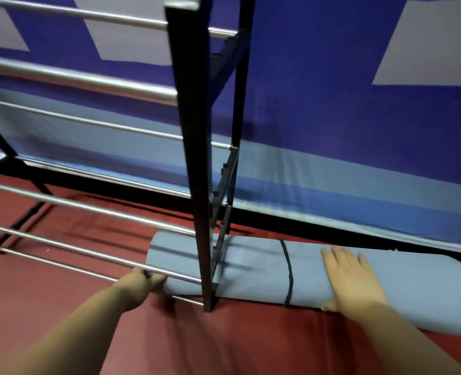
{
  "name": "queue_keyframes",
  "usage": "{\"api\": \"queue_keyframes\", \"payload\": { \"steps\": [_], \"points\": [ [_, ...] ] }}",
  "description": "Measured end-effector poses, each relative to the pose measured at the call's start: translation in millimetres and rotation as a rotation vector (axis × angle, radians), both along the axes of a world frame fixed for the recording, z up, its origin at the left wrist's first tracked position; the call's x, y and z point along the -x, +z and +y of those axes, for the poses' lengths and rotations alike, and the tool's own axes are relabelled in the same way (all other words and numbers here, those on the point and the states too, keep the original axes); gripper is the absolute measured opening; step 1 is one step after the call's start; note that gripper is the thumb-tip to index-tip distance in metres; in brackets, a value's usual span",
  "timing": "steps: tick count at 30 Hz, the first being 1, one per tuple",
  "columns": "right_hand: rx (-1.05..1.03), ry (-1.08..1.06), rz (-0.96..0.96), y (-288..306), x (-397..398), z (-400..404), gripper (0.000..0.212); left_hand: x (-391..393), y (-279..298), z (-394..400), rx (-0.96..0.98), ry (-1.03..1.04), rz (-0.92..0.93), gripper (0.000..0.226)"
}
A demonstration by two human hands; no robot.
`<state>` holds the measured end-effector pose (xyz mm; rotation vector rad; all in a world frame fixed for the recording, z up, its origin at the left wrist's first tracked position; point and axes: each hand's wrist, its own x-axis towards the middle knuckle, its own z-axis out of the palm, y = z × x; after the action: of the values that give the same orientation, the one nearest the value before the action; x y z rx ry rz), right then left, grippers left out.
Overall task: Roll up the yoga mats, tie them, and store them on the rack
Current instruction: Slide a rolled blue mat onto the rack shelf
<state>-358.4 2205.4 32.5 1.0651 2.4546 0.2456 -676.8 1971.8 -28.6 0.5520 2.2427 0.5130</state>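
A rolled light-blue yoga mat [253,269] lies on the red floor, bound by a dark strap [288,272]. Its left end pokes under the rack's lowest rails, past the black corner post [196,158]. My left hand [142,280] grips the mat's left end beneath a silver rail. My right hand [351,280] lies flat on top of the roll to the right of the strap, fingers spread and the thumb down the near side.
The rack [88,125] has several horizontal silver rails on a black frame and fills the left half of the view. Behind it runs a blue and white padded wall [345,131]. Red floor matting [237,342] spreads below my arms.
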Motion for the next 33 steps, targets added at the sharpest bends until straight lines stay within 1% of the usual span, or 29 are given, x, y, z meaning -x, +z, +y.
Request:
{"api": "queue_keyframes", "payload": {
  "steps": [2,4,7,10,12,13,14,17,19,22,23,25,27,30,33],
  "points": [
    [-0.019,0.001,-0.003,6,3,0,0.11,5,-2,-1,-0.004,-0.087,-0.009,0.036],
    [-0.033,0.005,-0.006,16,12,-3,0.111,8,-1,-1,-0.018,-0.138,-0.023,0.037],
    [-0.076,0.0,-0.002,28,24,-12,0.111,12,2,-4,-0.011,-0.166,-0.061,0.046],
    [-0.12,-0.021,-0.027,34,29,-25,0.111,21,6,-7,0.06,-0.217,-0.074,0.042],
    [-0.126,-0.055,-0.035,32,25,-33,0.111,31,2,-5,0.053,-0.227,-0.086,0.041],
    [-0.117,-0.076,-0.03,31,23,-37,0.111,34,-1,-3,0.022,-0.176,-0.113,0.04],
    [-0.108,-0.088,-0.021,31,21,-39,0.111,34,-5,-1,-0.037,-0.085,-0.184,0.036],
    [-0.064,-0.135,0.023,32,20,-50,0.112,23,-7,3,-0.241,0.209,-0.443,0.019],
    [-0.028,-0.158,0.07,29,25,-56,0.114,23,-6,1,-0.377,0.333,-0.548,0.019],
    [0.029,-0.154,0.135,21,46,-66,0.115,42,-13,-6,-0.522,0.478,-0.662,0.025],
    [0.04,-0.138,0.151,18,55,-68,0.115,50,-14,-10,-0.552,0.538,-0.688,0.027],
    [0.053,-0.101,0.18,9,73,-73,0.115,66,-18,-18,-0.571,0.635,-0.68,0.036],
    [0.069,-0.073,0.215,0,91,-77,0.115,83,-23,-28,-0.593,0.663,-0.664,0.043],
    [0.089,-0.032,0.286,-8,114,-77,0.114,108,-26,-44,-0.669,0.74,-0.673,0.04],
    [0.108,0.028,0.37,-14,134,-80,0.111,127,-24,-61,-0.708,0.901,-0.714,0.037]
  ]
}}
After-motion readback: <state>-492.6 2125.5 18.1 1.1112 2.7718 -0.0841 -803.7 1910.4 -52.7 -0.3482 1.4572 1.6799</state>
